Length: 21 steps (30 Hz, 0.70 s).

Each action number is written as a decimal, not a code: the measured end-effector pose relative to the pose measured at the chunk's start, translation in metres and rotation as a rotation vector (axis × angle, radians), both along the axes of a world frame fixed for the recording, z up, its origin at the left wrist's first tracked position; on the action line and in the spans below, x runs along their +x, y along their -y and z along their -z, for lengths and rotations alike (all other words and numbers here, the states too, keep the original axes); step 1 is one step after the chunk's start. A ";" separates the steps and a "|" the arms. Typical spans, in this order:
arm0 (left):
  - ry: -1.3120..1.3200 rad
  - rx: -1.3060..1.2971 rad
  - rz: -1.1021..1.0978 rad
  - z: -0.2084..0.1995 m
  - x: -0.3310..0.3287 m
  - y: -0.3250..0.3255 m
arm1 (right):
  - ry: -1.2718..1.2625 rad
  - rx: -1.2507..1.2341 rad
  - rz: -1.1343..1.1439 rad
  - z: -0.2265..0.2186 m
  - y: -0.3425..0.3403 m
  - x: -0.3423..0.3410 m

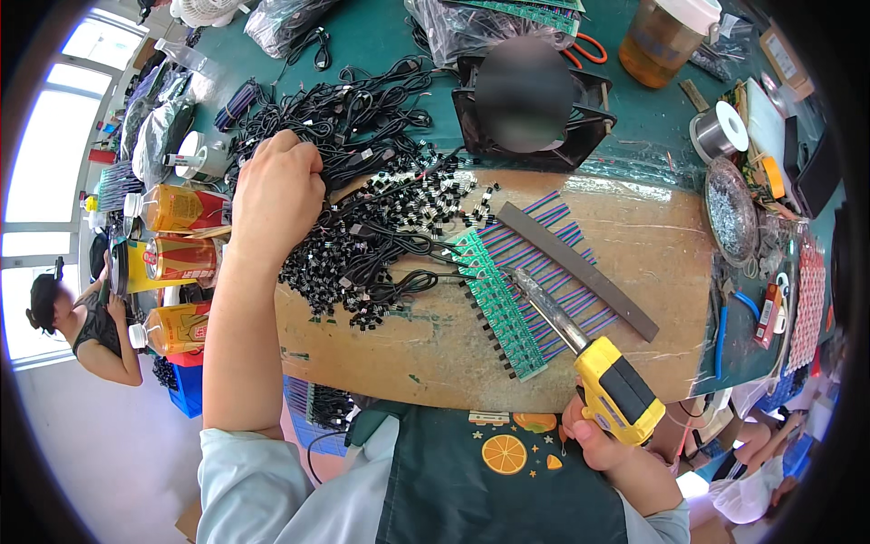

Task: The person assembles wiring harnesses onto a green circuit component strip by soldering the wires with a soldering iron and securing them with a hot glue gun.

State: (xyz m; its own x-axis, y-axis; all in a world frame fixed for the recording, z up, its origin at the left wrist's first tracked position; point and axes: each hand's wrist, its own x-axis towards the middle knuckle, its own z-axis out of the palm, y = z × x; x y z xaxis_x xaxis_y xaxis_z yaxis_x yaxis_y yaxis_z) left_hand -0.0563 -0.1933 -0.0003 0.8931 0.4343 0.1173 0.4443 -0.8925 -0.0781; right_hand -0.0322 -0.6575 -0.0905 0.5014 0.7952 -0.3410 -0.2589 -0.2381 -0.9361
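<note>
Yellow soldering iron (pixel 625 396) is clamped in the right hand (pixel 589 437), its tip by green circuit boards (pixel 501 308) on the counter (pixel 671 272); well apart, the left hand (pixel 279 195) is at piled black cables (pixel 362 127), its grip hidden.

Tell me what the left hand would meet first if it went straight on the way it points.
The left hand would likely meet the pile of black cables first; it may already touch them, as the hand hides its fingertips.
</note>
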 end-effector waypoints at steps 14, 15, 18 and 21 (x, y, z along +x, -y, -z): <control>0.905 -0.890 -0.127 -0.045 -0.037 0.025 | 0.053 0.062 -0.027 0.001 0.000 0.002; 0.901 -0.898 -0.124 -0.041 -0.041 0.034 | 0.052 0.056 -0.021 0.002 0.000 0.002; 0.657 -1.132 -0.204 -0.026 -0.049 0.083 | 0.127 0.059 -0.033 -0.001 -0.002 0.004; 0.652 -1.402 -0.125 0.005 -0.058 0.126 | 0.052 0.137 -0.018 -0.002 -0.006 0.005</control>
